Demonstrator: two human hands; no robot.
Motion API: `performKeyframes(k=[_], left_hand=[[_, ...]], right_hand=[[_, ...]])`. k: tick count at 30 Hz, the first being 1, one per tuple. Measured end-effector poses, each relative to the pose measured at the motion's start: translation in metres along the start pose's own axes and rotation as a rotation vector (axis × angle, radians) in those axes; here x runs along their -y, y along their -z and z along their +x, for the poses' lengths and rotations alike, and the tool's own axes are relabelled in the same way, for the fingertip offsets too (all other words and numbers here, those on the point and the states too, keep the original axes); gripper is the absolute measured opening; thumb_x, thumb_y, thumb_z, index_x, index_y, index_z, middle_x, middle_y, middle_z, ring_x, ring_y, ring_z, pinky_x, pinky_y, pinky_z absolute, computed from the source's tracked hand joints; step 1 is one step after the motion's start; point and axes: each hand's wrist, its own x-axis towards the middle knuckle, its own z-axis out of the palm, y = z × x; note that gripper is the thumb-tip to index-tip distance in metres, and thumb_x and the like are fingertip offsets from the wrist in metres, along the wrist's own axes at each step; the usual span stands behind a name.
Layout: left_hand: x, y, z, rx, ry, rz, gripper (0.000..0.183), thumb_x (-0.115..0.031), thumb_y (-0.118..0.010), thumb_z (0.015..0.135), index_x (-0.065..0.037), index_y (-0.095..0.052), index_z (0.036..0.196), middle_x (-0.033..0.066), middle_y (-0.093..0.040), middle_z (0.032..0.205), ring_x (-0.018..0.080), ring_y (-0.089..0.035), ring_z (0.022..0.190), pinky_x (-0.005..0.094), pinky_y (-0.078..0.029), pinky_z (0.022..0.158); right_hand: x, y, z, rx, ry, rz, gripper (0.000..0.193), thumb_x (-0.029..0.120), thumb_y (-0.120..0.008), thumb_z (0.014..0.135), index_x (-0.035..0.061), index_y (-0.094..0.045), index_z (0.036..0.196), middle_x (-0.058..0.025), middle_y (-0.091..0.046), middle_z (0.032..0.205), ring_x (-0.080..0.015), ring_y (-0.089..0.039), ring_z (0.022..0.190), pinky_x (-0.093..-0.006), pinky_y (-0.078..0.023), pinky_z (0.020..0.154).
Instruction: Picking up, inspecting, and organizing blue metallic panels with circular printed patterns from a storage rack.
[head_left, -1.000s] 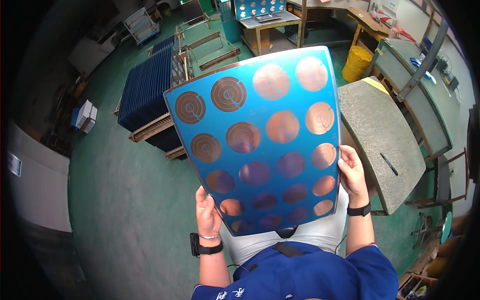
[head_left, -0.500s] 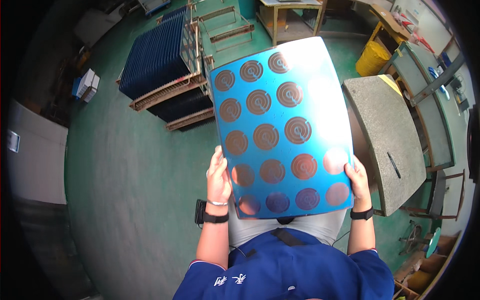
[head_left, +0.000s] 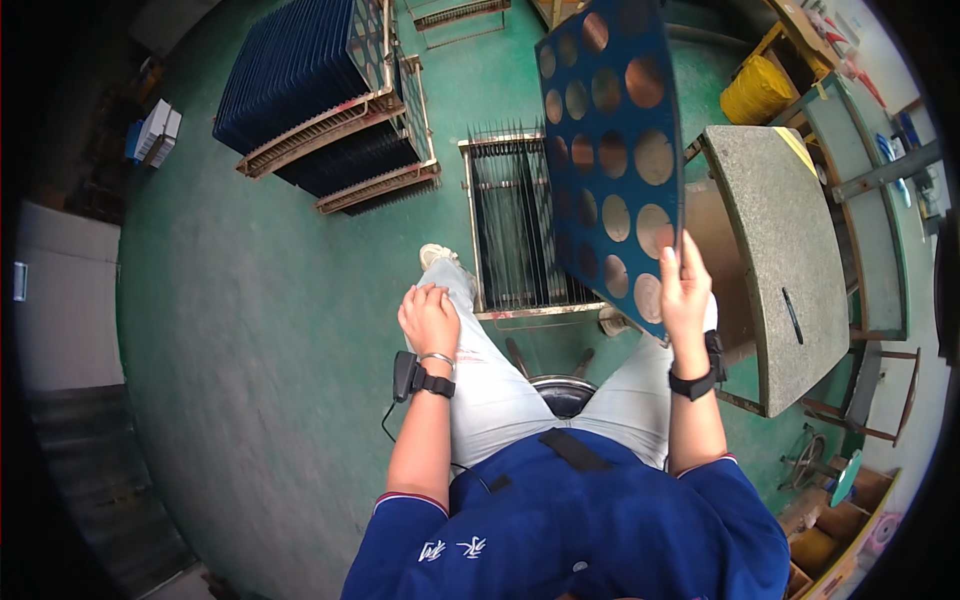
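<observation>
My right hand [head_left: 686,295] grips the near right edge of a blue circuit board panel [head_left: 612,155] with rows of round copper patches. The panel is tilted steeply on edge, to the right of a low metal slotted rack [head_left: 474,225], and hides part of it. Thin upright dark pieces stand in that rack in front of me. My left hand [head_left: 430,318] holds nothing and rests on my left knee, its fingers laid over the trouser leg.
At far left stand stacked racks [head_left: 320,135] filled with blue panels. To my right is a grey table [head_left: 790,250] with a black pen [head_left: 792,315] on it. Behind it sits a yellow bag [head_left: 756,92]. A round stool [head_left: 562,395] is between my legs.
My left hand has let go of the panel and dropped to my knee. My right hand has swung the panel from facing me to steeply edge-on, uncovering the rack in front.
</observation>
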Motion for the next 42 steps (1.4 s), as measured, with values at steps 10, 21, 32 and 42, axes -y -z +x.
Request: performKeyframes(k=[10, 21, 32, 42], left_hand=[[-0.001, 0.001, 0.008, 0.035, 0.053, -0.026, 0.014, -0.015, -0.056, 0.081, -0.015, -0.068, 0.087, 0.0005, -0.065, 0.099, 0.0244, -0.053, 0.109, 0.0411, -0.035, 0.096], [0.001, 0.002, 0.009, 0.051, 0.071, -0.017, 0.013, -0.015, -0.056, 0.080, -0.015, -0.068, 0.086, -0.0004, -0.065, 0.098, 0.0239, -0.053, 0.107, 0.0406, -0.036, 0.095], [0.002, 0.008, 0.012, 0.027, 0.072, -0.017, 0.012, -0.015, -0.056, 0.079, -0.014, -0.067, 0.084, 0.0006, -0.065, 0.095, 0.0250, -0.054, 0.104, 0.0404, -0.037, 0.094], [0.005, 0.003, 0.014, 0.023, 0.077, -0.024, 0.011, -0.015, -0.056, 0.077, -0.014, -0.066, 0.082, 0.0003, -0.064, 0.092, 0.0239, -0.053, 0.104, 0.0410, -0.035, 0.094]], right_hand=[[-0.064, -0.079, -0.021, 0.057, -0.100, -0.321, 0.034, 0.012, -0.053, 0.090, 0.0059, -0.053, 0.124, -0.0237, -0.060, 0.073, -0.0372, -0.061, 0.064, -0.0401, -0.048, 0.059], [-0.094, -0.122, 0.014, 0.164, -0.167, -0.512, 0.036, 0.018, -0.051, 0.090, 0.0090, -0.052, 0.125, -0.0225, -0.064, 0.078, -0.0414, -0.062, 0.074, -0.0495, -0.049, 0.066], [-0.163, -0.167, -0.037, 0.466, 0.039, -0.780, 0.047, 0.012, -0.055, 0.085, 0.0064, -0.046, 0.130, -0.0137, -0.030, 0.146, -0.0301, -0.027, 0.136, -0.0554, -0.025, 0.106], [-0.190, -0.172, -0.045, 0.432, 0.027, -0.901, 0.043, 0.025, -0.055, 0.087, 0.0079, -0.051, 0.127, -0.0107, -0.018, 0.152, -0.0294, -0.020, 0.138, -0.0531, -0.017, 0.109]])
